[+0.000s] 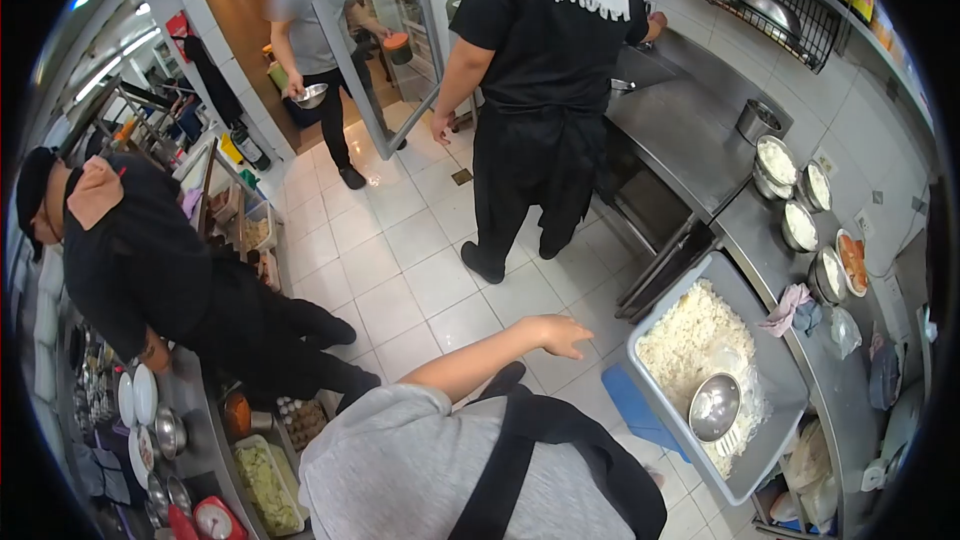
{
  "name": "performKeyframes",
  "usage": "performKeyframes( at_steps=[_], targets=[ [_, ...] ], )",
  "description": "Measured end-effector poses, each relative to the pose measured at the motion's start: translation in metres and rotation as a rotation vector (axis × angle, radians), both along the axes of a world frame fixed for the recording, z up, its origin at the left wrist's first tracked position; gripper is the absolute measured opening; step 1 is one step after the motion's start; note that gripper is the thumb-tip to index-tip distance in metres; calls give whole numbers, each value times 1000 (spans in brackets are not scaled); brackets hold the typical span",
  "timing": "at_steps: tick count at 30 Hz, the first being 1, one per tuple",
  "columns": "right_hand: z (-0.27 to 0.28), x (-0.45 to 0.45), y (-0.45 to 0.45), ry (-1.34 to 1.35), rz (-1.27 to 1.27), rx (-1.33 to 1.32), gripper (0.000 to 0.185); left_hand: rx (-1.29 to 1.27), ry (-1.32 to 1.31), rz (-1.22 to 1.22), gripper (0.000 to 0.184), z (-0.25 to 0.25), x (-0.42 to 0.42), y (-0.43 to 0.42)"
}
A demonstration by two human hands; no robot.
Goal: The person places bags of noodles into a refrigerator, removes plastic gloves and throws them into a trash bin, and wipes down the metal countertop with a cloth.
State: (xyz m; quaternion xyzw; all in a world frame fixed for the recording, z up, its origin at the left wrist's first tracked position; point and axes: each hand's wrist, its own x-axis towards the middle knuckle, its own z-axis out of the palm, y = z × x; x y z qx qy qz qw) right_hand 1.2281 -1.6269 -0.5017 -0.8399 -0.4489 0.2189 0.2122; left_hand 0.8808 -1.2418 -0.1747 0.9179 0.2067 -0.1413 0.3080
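My left hand [565, 337] is stretched out over the tiled floor with bare, slightly parted fingers and holds nothing. It is nearest to a grey tub [640, 347] on its right, without touching it. White rice [690, 335] fills much of the tub. A metal bowl [715, 407] lies on the rice, beside clear plastic. Under the tub a blue container [640, 408] shows. My right hand is not in view.
One person [550, 40] in black stands ahead at a steel counter [665, 130]; another [160, 230] leans at the left over dishes. At the doorway a third person [310, 40] holds a bowl [312, 96]. Filled bowls [800, 225] line the right counter.
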Motion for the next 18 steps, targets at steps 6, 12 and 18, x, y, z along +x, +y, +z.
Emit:
performKeyframes(
  at_steps=[6,12,18],
  targets=[
    [-11,4,-2,31,-32,-73,27,-51,-63,170,55,-28,-28,-34],
    [-12,7,12,51,-2,-90,29,-123,163,388,56,-112,-80,-52],
    [-10,3,22,64,21,-95,31,-148,460,689,54,-244,-191,-83]
  ],
)
